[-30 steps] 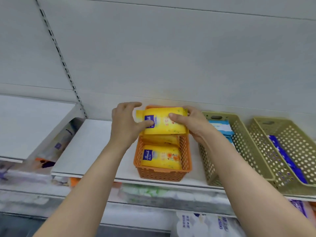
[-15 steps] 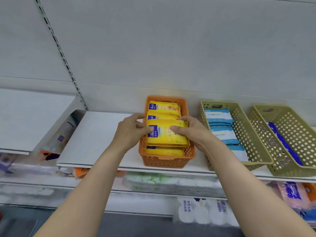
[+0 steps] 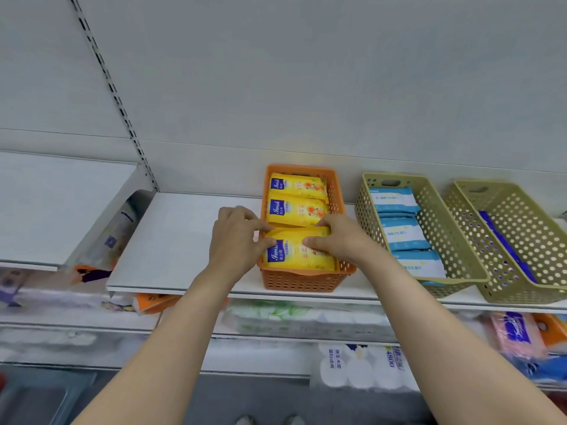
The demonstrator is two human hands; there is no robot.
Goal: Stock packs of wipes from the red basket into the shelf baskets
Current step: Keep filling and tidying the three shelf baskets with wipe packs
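Both hands, the left hand (image 3: 236, 240) and right hand (image 3: 334, 239), have brought the yellow pack (image 3: 296, 256) down into the near end of the orange basket (image 3: 306, 280), still pinching it, so it is almost stocked.

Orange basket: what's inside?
The orange basket holds three visible yellow wipe packs; both hands, left hand and right hand, grip the front pack. Anything beneath is covered.

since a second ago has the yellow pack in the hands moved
Yes: the yellow pack has come down from above the orange basket's back end into its front end.
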